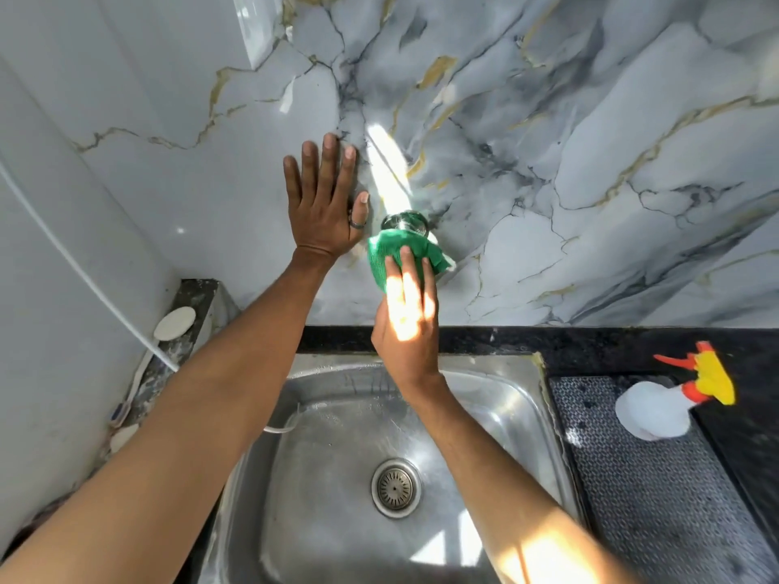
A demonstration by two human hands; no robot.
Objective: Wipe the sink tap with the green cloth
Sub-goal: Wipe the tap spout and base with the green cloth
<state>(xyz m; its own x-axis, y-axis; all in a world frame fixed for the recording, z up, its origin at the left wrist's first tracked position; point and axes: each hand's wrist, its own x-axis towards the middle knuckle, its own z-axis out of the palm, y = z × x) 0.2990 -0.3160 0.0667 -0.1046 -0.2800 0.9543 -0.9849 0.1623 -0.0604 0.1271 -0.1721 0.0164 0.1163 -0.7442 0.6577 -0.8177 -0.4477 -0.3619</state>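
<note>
Spray bottle [657,408] — on dark mat [657,491]

The black worktop [590,343] holds an inset steel sink [522,398] and a textured mat [657,499] carrying a spray bottle [657,408].

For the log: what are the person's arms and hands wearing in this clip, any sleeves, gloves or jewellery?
Both forearms are bare, with no sleeves in view and no gloves. The left hand wears a dark band ring on one of its fingers. The right hand shows no ring or watch; sunlight falls across it.

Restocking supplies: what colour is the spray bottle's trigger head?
Yellow with a red-orange trigger, on the spray bottle; head view.
</note>
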